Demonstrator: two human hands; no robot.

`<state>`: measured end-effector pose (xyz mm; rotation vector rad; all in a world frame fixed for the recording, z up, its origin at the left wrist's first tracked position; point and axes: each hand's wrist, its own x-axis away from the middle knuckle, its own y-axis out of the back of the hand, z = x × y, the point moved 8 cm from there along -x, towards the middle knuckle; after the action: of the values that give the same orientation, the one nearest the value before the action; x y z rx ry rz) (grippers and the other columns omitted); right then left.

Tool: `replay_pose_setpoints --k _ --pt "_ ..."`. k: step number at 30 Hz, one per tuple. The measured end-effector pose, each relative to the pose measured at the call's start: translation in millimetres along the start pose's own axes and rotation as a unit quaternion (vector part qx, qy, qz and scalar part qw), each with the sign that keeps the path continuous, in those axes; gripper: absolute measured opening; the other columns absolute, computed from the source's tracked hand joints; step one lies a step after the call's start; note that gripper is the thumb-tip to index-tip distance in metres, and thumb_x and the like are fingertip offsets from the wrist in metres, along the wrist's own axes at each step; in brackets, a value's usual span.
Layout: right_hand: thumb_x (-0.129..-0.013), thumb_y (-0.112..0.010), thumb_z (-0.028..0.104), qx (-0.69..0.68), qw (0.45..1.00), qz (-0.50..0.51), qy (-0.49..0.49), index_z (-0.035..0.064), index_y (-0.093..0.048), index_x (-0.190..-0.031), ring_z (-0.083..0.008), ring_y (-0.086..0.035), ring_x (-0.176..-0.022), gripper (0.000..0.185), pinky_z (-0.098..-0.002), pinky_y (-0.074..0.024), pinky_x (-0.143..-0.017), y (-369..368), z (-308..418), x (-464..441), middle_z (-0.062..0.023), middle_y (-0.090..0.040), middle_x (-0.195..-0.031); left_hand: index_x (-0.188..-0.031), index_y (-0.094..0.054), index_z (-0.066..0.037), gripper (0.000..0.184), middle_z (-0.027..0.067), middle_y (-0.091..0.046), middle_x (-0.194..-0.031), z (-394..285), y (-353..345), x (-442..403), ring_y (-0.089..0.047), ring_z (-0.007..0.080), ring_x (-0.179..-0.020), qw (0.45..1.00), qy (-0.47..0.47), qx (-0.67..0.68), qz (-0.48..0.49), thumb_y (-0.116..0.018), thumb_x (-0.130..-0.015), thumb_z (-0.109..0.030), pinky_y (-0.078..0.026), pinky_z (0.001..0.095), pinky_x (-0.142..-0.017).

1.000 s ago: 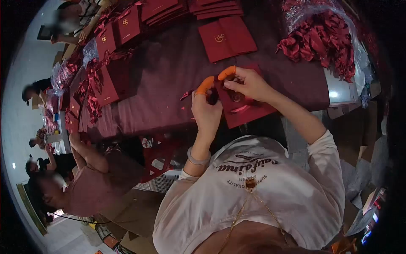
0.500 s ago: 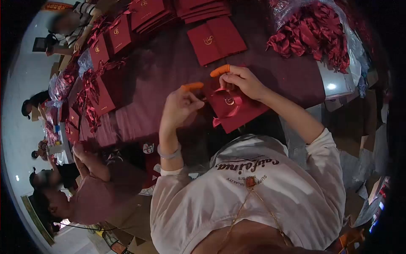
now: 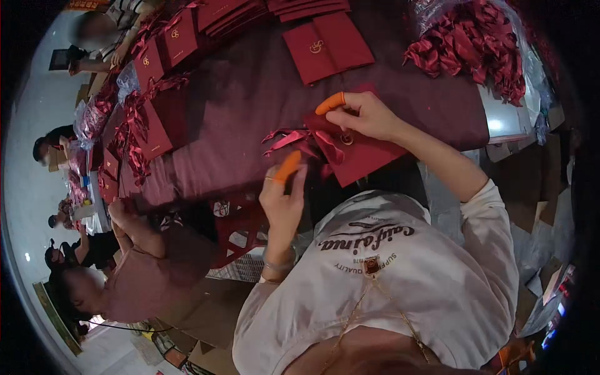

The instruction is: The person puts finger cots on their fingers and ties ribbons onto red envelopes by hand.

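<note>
A flat dark-red paper bag [image 3: 369, 153] with a gold emblem lies at the table's near edge, in front of my body. A shiny red ribbon [image 3: 326, 147] loops over its left side, and loose ends lie on the cloth. My right hand [image 3: 369, 117], an orange finger cot on its index finger, is over the bag's upper part with curled fingers; what they pinch is hidden. My left hand [image 3: 282, 197], also with an orange finger cot, is off the bag to the lower left. Its index finger and thumb stretch up, apart from the ribbon, holding nothing visible.
Another red bag [image 3: 328, 47] lies farther up the dark-red cloth [image 3: 231, 119]. Stacks of red bags [image 3: 234, 19] stand behind it. A heap of red ribbons [image 3: 469, 47] in clear plastic is at the right. A co-worker [image 3: 156, 269] sits at the left.
My left hand has moved down and away from the bag, its fingers now stretched. Ribbon ends now lie spread left of the bag. My right hand stays over the bag.
</note>
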<state>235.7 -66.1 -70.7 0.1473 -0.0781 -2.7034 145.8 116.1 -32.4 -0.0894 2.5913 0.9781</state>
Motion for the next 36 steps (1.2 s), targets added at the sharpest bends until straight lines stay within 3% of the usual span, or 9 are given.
replay_pose_setpoints --k 1,3,7,15,18,22,26,31,36 --pt "-0.087 -0.056 0.018 0.039 0.999 0.013 0.008 0.0042 -0.06 -0.108 -0.0047 -0.053 -0.064 0.025 -0.0201 -0.0426 -0.059 -1 4 1 0.0004 -0.058 -0.07 -0.099 -0.062 0.0 0.021 0.0095 -0.064 -0.088 -12 -9 0 -0.06 0.016 -0.077 0.999 -0.027 0.022 0.004 -0.064 -0.078 0.002 -0.047 0.0267 -0.07" --pt "-0.085 -0.06 0.021 0.079 0.996 0.029 0.017 0.005 -0.061 -0.107 -0.0057 -0.055 -0.062 0.027 -0.0212 -0.0437 -0.058 -5 14 1 -0.0008 -0.061 -0.069 -0.099 -0.061 0.0 0.025 0.0109 -0.063 -0.091 -11 -25 5 -0.058 0.0269 -0.084 0.997 0.026 0.078 0.002 -0.068 -0.075 -0.001 -0.046 0.0338 -0.076" --pt "-0.078 -0.066 0.032 0.252 0.965 0.05 -0.049 0.008 -0.058 -0.111 -0.0216 -0.064 -0.071 0.041 -0.033 -0.0485 -0.067 -18 21 4 -0.0064 -0.064 -0.073 -0.109 -0.055 -0.002 0.043 0.0096 -0.06 -0.09 -18 -43 5 -0.056 0.0246 -0.081 0.998 0.038 0.041 0.021 -0.074 -0.072 -0.011 -0.045 0.0314 -0.07" --pt "-0.076 -0.067 0.01 0.194 0.971 0.08 -0.114 0.0045 -0.041 -0.128 -0.0155 -0.057 -0.076 0.058 -0.029 -0.0487 -0.071 -37 18 24 -0.0076 -0.057 -0.087 -0.116 -0.049 -0.002 0.062 0.005 -0.054 -0.095 -6 -55 8 -0.051 0.0146 -0.078 0.992 0.114 0.046 -0.006 -0.081 -0.063 -0.01 -0.04 0.0256 -0.065" --pt "-0.075 -0.058 -0.007 -0.15 0.98 0.002 -0.133 0.0044 -0.042 -0.127 -0.0112 -0.056 -0.083 0.055 -0.0245 -0.0467 -0.075 -32 2 30 -0.0041 -0.054 -0.096 -0.117 -0.05 -0.003 0.057 0.0055 -0.056 -0.096 -7 -48 12 -0.052 0.0159 -0.082 0.992 0.118 0.044 -0.007 -0.078 -0.068 -0.009 -0.04 0.0263 -0.068" --pt "-0.074 -0.053 -0.011 -0.3 0.942 -0.045 -0.143 0.0055 -0.041 -0.126 -0.0135 -0.054 -0.088 0.056 -0.0246 -0.0444 -0.076 -31 -14 36 -0.0061 -0.053 -0.097 -0.113 -0.055 -0.001 0.04 0.0114 -0.058 -0.096 -9 -41 18 -0.055 0.0248 -0.089 0.995 0.081 0.05 -0.008 -0.068 -0.075 -0.004 -0.043 0.0324 -0.08" --pt "-0.073 -0.053 -0.011 -0.053 0.995 -0.018 -0.088 0.0041 -0.045 -0.122 -0.0157 -0.049 -0.101 0.052 -0.0275 -0.0443 -0.083 -36 1 39 -0.0078 -0.042 -0.112 -0.112 -0.056 -0.001 0.039 0.0117 -0.058 -0.097 -10 -39 19 -0.055 0.0249 -0.088 1.0 0.014 0.026 -0.01 -0.068 -0.075 -0.003 -0.044 0.0323 -0.079" --pt "-0.066 -0.054 -0.013 0.317 0.939 -0.101 0.083 0.0074 -0.043 -0.126 -0.0202 -0.048 -0.097 0.064 -0.0292 -0.0449 -0.083 -33 38 46 -0.0123 -0.03 -0.124 -0.111 -0.056 -0.001 0.039 0.0098 -0.058 -0.091 -5 -34 24 -0.055 0.0227 -0.082 0.996 0.091 0.022 -0.012 -0.068 -0.074 -0.002 -0.045 0.032 -0.076" --pt "-0.071 -0.055 -0.008 0.196 0.979 -0.038 -0.035 0.0096 -0.033 -0.133 -0.0267 -0.051 -0.093 0.068 -0.0338 -0.0457 -0.082 -21 26 46 -0.0159 -0.028 -0.123 -0.112 -0.055 0.0 0.04 0.0093 -0.058 -0.088 -1 -38 29 -0.055 0.0219 -0.08 0.995 0.086 0.044 -0.022 -0.068 -0.074 -0.002 -0.045 0.0321 -0.074"
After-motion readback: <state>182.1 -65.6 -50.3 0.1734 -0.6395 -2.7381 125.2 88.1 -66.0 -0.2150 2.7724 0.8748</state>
